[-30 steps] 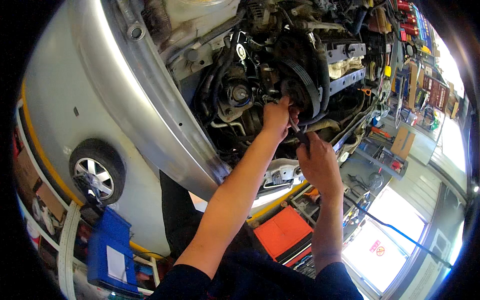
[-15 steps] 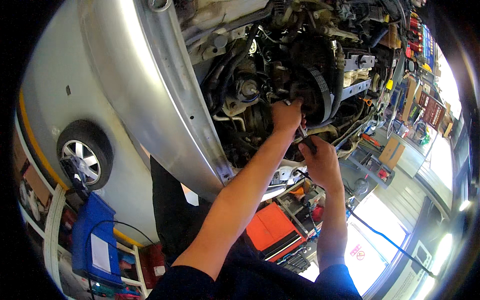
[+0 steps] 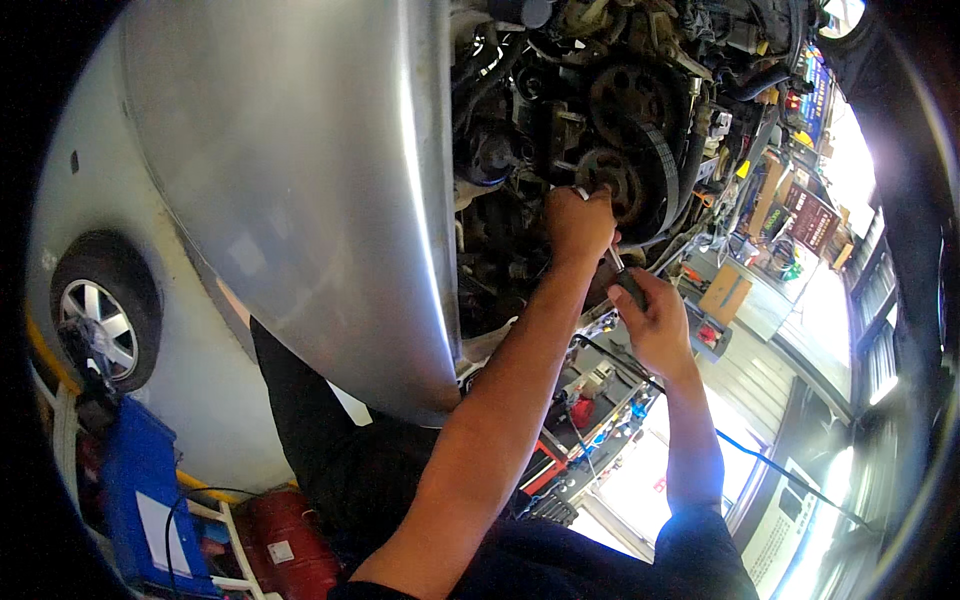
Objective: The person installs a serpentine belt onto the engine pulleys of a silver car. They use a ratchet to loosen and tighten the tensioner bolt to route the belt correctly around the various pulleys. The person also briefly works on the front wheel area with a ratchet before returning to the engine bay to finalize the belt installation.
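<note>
Two bare hands work at the exposed engine of a raised silver car. Left hand is closed over the tool's metal end at a small pulley wrapped by a dark ribbed belt; right hand is clenched around the black tool handle just below. Judged good practice: keep the tip square on the fastener, steady it with the left hand, turn with the right without slipping onto the belt. Surroundings: a wheel, blue equipment, red cylinder, bright workshop doorways at lower right
</note>
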The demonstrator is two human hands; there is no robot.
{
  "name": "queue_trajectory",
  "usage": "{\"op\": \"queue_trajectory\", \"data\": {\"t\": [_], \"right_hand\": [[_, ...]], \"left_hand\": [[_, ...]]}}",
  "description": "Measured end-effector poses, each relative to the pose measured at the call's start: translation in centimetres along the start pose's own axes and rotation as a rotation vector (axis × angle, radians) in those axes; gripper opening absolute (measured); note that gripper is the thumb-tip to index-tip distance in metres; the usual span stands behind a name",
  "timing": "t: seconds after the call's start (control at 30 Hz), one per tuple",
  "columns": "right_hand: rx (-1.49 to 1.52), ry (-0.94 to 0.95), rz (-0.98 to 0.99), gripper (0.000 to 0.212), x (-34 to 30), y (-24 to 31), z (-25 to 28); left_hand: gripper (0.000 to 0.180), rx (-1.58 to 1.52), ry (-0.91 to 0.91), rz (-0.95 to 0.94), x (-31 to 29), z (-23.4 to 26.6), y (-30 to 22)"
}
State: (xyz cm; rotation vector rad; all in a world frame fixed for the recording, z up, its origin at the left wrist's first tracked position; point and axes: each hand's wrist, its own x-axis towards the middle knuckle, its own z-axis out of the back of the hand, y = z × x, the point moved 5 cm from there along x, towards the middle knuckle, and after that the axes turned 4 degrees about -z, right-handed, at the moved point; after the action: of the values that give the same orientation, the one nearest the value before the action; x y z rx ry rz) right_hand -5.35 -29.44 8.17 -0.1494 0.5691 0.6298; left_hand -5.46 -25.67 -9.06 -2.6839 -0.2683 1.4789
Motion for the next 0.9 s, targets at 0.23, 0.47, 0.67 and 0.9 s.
{"op": "queue_trajectory", "data": {"t": [0.23, 0.47, 0.67, 0.9], "right_hand": [[0.034, 0.125, -0.171, 0.030, 0.1, -1.7, -0.5], [0.125, 0.164, -0.216, 0.026, -0.2, -1.4, -0.6], [0.248, 0.188, -0.208, 0.024, -0.1, -1.9, -0.9], [0.179, 0.214, -0.196, 0.022, 0.0, -2.5, -0.9]], "left_hand": [[0.032, 0.015, -0.016, -0.029, 0.6, 0.0, 0.5], [0.033, 0.039, -0.031, -0.027, 0.6, 0.0, 0.6], [0.034, 0.034, -0.054, -0.065, 0.2, 0.1, 0.2], [0.031, 0.042, -0.055, -0.137, 1.0, -0.2, 0.8]]}}
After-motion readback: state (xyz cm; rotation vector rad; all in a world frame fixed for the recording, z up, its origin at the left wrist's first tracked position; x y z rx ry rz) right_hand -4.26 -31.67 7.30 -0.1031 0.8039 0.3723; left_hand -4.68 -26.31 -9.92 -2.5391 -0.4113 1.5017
